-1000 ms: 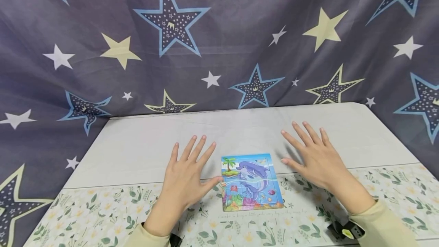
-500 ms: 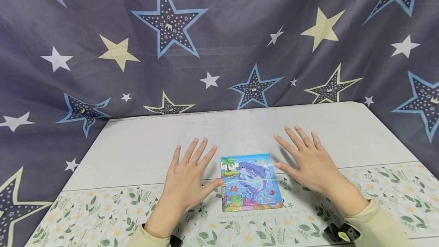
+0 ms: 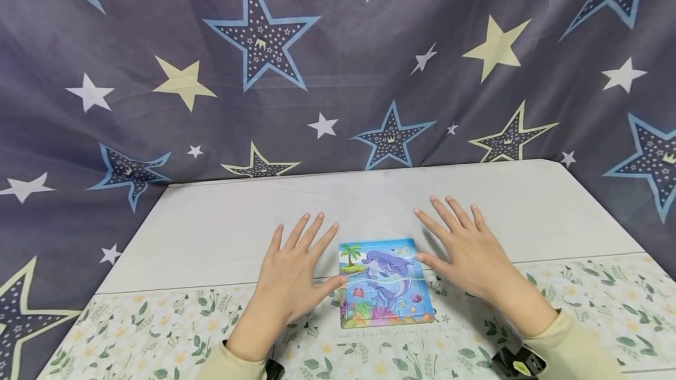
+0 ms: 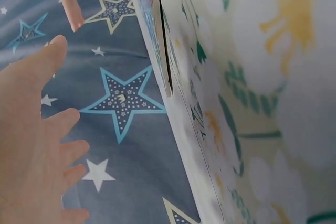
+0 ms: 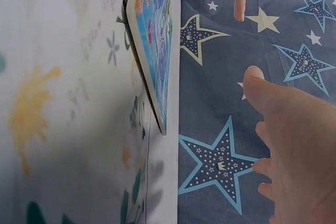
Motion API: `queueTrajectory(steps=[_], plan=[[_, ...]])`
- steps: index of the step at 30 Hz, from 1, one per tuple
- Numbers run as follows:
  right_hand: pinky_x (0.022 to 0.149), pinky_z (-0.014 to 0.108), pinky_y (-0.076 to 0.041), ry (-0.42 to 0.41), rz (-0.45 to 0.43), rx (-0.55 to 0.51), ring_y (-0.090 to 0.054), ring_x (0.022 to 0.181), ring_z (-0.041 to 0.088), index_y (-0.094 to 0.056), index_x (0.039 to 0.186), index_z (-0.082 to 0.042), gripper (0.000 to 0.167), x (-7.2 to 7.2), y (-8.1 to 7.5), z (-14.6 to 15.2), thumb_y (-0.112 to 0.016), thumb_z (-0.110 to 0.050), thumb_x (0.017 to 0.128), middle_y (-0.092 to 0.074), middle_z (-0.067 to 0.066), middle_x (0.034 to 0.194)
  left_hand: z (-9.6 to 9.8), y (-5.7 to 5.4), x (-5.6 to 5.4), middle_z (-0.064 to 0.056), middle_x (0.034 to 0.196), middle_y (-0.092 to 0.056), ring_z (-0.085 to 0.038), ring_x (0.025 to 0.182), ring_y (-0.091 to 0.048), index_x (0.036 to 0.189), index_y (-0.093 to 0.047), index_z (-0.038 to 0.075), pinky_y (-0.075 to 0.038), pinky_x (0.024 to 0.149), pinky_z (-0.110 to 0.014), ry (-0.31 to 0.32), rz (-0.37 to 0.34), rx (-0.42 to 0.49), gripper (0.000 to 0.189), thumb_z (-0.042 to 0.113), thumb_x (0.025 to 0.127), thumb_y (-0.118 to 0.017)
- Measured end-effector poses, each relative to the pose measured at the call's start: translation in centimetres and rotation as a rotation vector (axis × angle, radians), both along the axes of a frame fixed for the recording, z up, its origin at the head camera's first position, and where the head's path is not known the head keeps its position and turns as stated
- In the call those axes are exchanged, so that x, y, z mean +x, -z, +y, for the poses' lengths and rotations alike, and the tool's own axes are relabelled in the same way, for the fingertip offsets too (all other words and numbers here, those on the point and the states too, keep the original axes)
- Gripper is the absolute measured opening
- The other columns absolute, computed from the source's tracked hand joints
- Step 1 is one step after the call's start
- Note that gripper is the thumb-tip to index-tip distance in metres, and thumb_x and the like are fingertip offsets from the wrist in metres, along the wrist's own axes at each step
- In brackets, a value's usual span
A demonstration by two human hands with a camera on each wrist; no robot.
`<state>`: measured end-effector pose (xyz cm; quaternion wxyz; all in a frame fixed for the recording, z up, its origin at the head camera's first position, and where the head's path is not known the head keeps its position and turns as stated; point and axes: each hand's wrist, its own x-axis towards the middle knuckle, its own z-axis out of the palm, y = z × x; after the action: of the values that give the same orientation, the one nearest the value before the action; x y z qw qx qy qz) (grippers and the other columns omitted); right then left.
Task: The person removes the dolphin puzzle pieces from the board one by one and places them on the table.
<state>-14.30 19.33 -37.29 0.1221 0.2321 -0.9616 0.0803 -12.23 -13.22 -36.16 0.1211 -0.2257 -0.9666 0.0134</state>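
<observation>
A square dolphin jigsaw puzzle (image 3: 388, 283) lies flat on the table, its picture complete with a palm tree and sea creatures. My left hand (image 3: 293, 277) hovers at its left with fingers spread, the thumb tip overlapping the puzzle's left edge in the head view. On the other side my right hand (image 3: 470, 254) is held over the table, fingers spread, its thumb tip near the puzzle's upper right edge. Both wrist views show air between the hands and the tabletop. Neither hand holds anything. In the right wrist view the puzzle (image 5: 155, 40) appears edge-on, as a thin board.
The table's back part is plain white (image 3: 253, 204); a floral cover (image 3: 174, 327) spans the front. A dark star-patterned curtain (image 3: 338, 63) hangs behind and along the sides. A black wrist device (image 3: 517, 362) sits below the right sleeve.
My right hand has moved left, closer to the puzzle. The left hand has shifted slightly to the right. The puzzle stays in place on the table.
</observation>
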Motion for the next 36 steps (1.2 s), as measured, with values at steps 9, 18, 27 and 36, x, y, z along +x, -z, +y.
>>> queueTrajectory(steps=[9, 18, 27, 36], plan=[[0.118, 0.061, -0.004, -0.023, -0.079, -0.02, -0.009, 0.15, 0.036, -0.025, 0.159, -0.027, 0.077, -0.1, -0.2, -1.2, -0.054, -0.059, 0.095, -0.013, 0.008, 0.165, -0.1, 0.2, -0.4, -0.001, 0.163, -0.022, -0.026, 0.15, -0.018, 0.157, -0.031, 0.029, -0.01, 0.118, -0.059, 0.009, -0.011, 0.008, 0.086, 0.075, 0.086, -0.051], [0.117, 0.063, -0.011, -0.062, -0.085, -0.041, -0.014, 0.149, 0.036, -0.026, 0.158, -0.027, 0.077, -0.1, -0.4, -3.1, -0.051, -0.062, 0.095, -0.018, 0.009, 0.164, -0.4, 0.4, -1.8, -0.002, 0.163, -0.022, -0.027, 0.15, -0.017, 0.157, -0.031, 0.027, -0.011, 0.118, -0.06, 0.031, -0.08, -0.002, 0.089, 0.076, 0.085, -0.051], [0.115, 0.062, -0.02, -0.098, -0.077, -0.039, -0.021, 0.148, 0.036, -0.031, 0.157, -0.025, 0.079, -0.4, 0.0, -4.8, -0.06, -0.059, 0.092, -0.024, 0.011, 0.162, -0.7, 1.0, -3.3, -0.002, 0.164, -0.019, -0.029, 0.151, -0.012, 0.158, -0.03, 0.025, -0.009, 0.117, -0.062, 0.06, -0.299, 0.136, 0.094, 0.072, 0.082, -0.061], [0.114, 0.061, -0.025, -0.107, -0.109, -0.038, -0.028, 0.144, 0.038, -0.037, 0.155, -0.021, 0.079, -0.6, 0.1, -5.8, -0.065, -0.056, 0.09, -0.032, 0.013, 0.158, -0.5, 1.4, -4.5, -0.008, 0.161, -0.029, -0.032, 0.148, -0.02, 0.156, -0.034, 0.023, -0.019, 0.115, -0.063, 0.068, -0.515, 0.312, 0.1, 0.063, 0.075, -0.076]])
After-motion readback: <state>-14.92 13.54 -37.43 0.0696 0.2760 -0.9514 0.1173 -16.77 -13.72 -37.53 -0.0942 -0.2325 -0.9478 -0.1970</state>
